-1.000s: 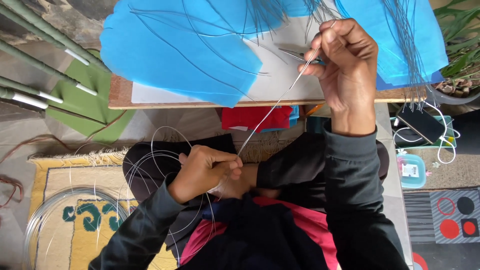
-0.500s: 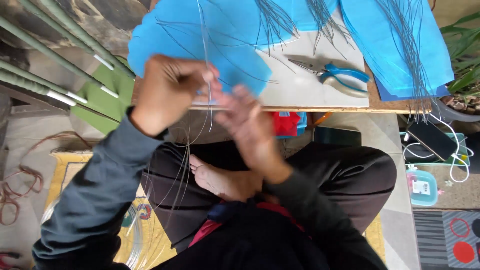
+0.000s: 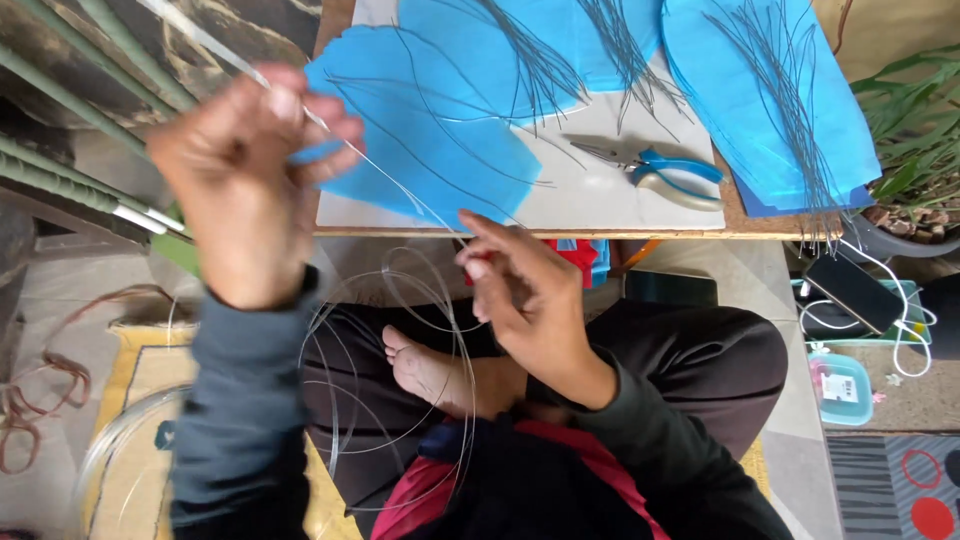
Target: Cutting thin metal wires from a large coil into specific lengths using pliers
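Fingers [image 3: 300,120] of the left hand [image 3: 245,175] pinch a thin clear plastic line [image 3: 400,190], drawn taut to the right hand's [image 3: 525,300] pinching fingers; loose coils hang over the lap, blue fabric petals [image 3: 420,130] await on the desk [image 3: 600,205].

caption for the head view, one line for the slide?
Seated person's left hand and right hand draw thin clear wire before blue sheets and pliers.

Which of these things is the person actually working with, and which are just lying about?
In use:
left hand pinching the clear line
right hand at the line's loops

Lying about:
blue-handled pliers
blue sheets
thin wires
phone
green rods
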